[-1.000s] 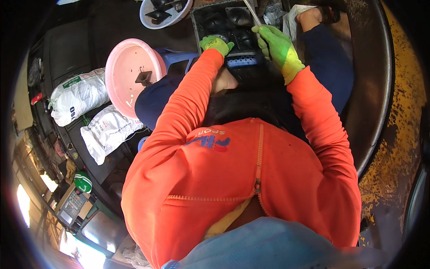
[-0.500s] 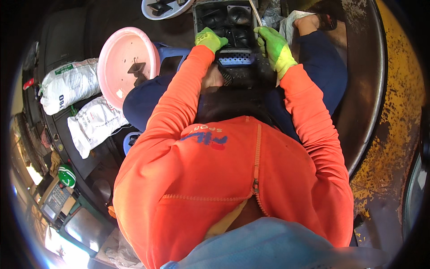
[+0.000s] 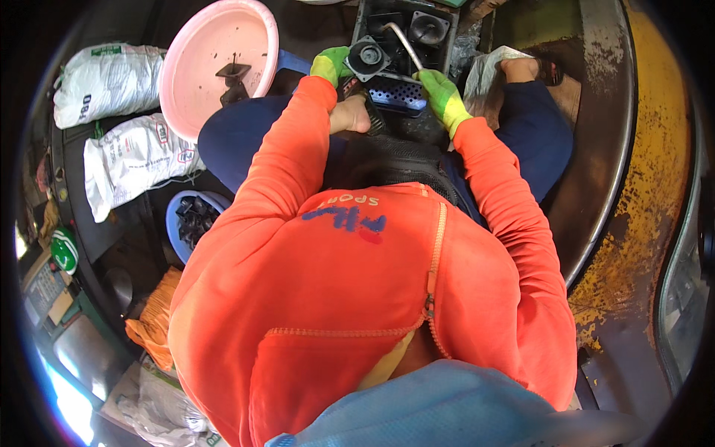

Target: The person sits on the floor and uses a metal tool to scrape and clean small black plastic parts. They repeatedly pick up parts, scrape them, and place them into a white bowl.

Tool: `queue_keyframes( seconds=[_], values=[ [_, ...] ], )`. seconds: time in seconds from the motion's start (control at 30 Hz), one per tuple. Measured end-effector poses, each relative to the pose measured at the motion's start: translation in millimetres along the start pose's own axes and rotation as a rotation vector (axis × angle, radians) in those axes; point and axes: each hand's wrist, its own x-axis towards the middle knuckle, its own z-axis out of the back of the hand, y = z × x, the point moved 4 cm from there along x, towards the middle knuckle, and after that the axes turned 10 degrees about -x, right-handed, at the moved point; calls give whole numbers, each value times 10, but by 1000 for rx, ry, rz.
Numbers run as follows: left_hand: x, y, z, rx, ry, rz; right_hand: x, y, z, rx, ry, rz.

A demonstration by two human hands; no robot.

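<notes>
My left hand (image 3: 330,67), in a yellow-green glove, is closed on the edge of a black square-flanged part (image 3: 367,57) with a round hollow middle. The part is tilted above the near edge of a dark metal box (image 3: 451,46). Inside that box lies another black square-flanged part (image 3: 430,28) with a round centre. My right hand (image 3: 445,100), gloved alike, grips a thin metal rod (image 3: 408,48) whose bent tip reaches left over the box. Just below the held part is a blue perforated surface (image 3: 398,98).
Left stands a pink basin (image 3: 179,74) holding a few dark parts (image 3: 234,72). Two white sacks (image 3: 104,86) lie beyond it. A small blue basin (image 3: 173,223) of black pieces sits by my left side. A curved metal rim (image 3: 622,149) runs along the right.
The black flanged part is now raised in my left hand, which was at the box before. The rod's bent tip has come into view over the box. The whole view has shifted.
</notes>
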Motion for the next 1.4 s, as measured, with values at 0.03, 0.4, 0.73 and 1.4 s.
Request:
queue_keyframes(
  seconds=[0.03,0.4,0.73,1.4],
  values=[
    [-8,38,56,218,-31,-145,11,-94,-65,-33,44,-32],
    [-251,-137,-199,829,-72,-323,-56,-240,-292,-903,71,40],
    [-116,-187,-414,712,-179,-489,15,-209,-228,-676,7,72],
    [-163,-276,-436,696,-90,-407,-26,10,-270,-564,-149,582]
  ],
)
